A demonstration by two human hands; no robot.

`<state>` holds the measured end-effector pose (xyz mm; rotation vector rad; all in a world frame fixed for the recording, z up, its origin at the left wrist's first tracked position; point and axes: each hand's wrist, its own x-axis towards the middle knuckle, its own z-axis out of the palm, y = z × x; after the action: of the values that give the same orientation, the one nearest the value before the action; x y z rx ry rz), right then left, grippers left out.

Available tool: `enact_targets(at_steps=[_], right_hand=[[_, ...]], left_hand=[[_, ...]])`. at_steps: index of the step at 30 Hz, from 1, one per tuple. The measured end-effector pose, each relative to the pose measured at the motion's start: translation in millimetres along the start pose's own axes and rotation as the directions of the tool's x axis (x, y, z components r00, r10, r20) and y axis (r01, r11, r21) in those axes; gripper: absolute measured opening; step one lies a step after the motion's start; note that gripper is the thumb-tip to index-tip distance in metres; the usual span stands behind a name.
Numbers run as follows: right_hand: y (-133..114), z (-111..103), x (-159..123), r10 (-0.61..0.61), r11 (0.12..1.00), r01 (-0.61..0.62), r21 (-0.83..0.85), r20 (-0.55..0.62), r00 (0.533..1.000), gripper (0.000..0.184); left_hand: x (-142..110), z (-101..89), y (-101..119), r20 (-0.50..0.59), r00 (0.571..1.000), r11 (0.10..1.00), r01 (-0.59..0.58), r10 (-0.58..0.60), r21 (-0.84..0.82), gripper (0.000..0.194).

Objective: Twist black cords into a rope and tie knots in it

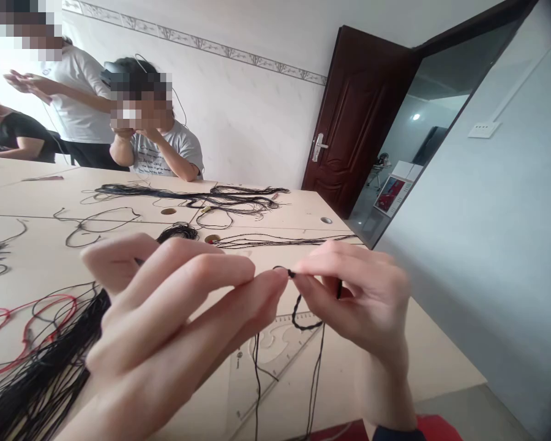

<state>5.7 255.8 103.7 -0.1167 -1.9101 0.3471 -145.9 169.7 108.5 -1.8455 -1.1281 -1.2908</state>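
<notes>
the left hand (165, 318) and right hand (358, 294) meet in front of the camera, fingers pointing toward each other, and both are closed in a pinch on a black cord (298, 315) (the pinched end is tiny, a small knot or tip between the fingertips). from that pinch the cord's long axis runs down toward the person, twisted at first, then splitting into two thin strands that trail past the lower edge of the view. the cord lies over a clear plastic set square (275, 349), just below the hands. the right wrist rises from a dark sleeve (395, 435).

left of the left hand lie one thick black bundle (46, 361) and a red cord (37, 312). beyond the hands, one small black coil (178, 233) and longer black strands (188, 197) lie on the pale table (303, 208). farther off, past the table's far side, are three people: one seated with a headset (156, 147), one standing (73, 92), and one seated at the edge (13, 131).
</notes>
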Motion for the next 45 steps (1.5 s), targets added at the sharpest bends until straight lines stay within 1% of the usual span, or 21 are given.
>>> enact_targets(at_steps=[2,4,6,8,11,14,16,21,25,27,30,35,39,41,45], right_hand=[[-1.0,0.5,-0.9,-0.049,0.997,0.049,-0.064,-0.002,0.999,0.01],[-1.8,0.4,-2.3,-0.083,0.986,0.084,-0.142,0.009,0.996,0.01],[-2.1,0.6,-4.1,-0.118,0.97,0.116,-0.213,0.005,0.993,0.009],[-1.9,1.3,-5.9,-0.152,0.953,0.143,-0.265,-0.016,0.988,0.008],[-0.7,1.9,-7.6,-0.187,0.938,0.176,-0.298,-0.01,0.982,0.008],[0.8,1.8,-7.8,-0.225,0.927,0.225,-0.299,0.035,0.974,0.01],[1.7,1.7,-7.5,-0.248,0.916,0.248,-0.314,0.039,0.968,0.01],[3.4,1.6,-6.6,-0.264,0.883,0.268,-0.386,0.065,0.962,0.007],[4.9,1.7,-5.4,-0.256,0.903,0.261,-0.341,0.06,0.965,0.006],[5.2,2.1,-5.0,-0.247,0.914,0.249,-0.32,0.047,0.968,0.007],[5.3,2.8,-5.1,-0.254,0.896,0.254,-0.363,0.05,0.966,0.008],[6.5,2.8,-6.7,-0.26,0.844,0.265,-0.467,0.077,0.963,0.006],[7.2,4.2,-6.1,-0.277,0.776,0.31,-0.55,0.145,0.95,0.009],[7.2,6.2,-5.0,-0.281,0.757,0.334,-0.562,0.181,0.942,0.012],[8.3,11.3,-3.8,-0.269,0.752,0.351,-0.558,0.227,0.936,0.014]], left_hand=[[1.4,2.9,0.4,0.01,0.998,0.996,-0.057,0.057,0.063,0.008],[2.2,5.7,-0.5,0.003,0.998,0.994,-0.06,0.06,0.088,0.009],[3.3,8.3,-0.4,-0.02,1.0,0.996,-0.015,0.017,0.087,0.01],[4.5,10.4,1.1,-0.02,1.0,0.998,0.024,-0.023,0.064,0.01],[4.2,12.2,3.5,0.003,0.997,0.996,0.083,-0.083,-0.009,0.009],[1.1,13.2,3.0,0.043,0.977,0.974,0.214,-0.211,-0.074,0.007],[-1.0,14.1,1.1,0.078,0.964,0.96,0.261,-0.254,-0.099,0.008],[-2.0,18.1,-3.4,0.07,0.968,0.958,0.249,-0.241,-0.144,0.011],[-0.5,19.2,-4.1,0.099,0.969,0.955,0.24,-0.225,-0.173,0.012],[-0.1,18.6,-3.2,0.059,0.971,0.96,0.239,-0.233,-0.147,0.01],[-0.5,18.0,-1.4,-0.015,0.972,0.97,0.235,-0.236,-0.058,0.007],[-2.0,20.5,-1.5,0.037,0.979,0.978,0.204,-0.203,-0.038,0.007],[-2.1,22.0,-4.3,0.061,0.98,0.982,0.186,-0.188,0.035,0.007],[-2.3,22.3,-6.9,0.086,0.977,0.98,0.193,-0.196,0.046,0.006],[-3.5,22.0,-12.1,0.129,0.972,0.98,0.194,-0.197,0.032,0.007]])
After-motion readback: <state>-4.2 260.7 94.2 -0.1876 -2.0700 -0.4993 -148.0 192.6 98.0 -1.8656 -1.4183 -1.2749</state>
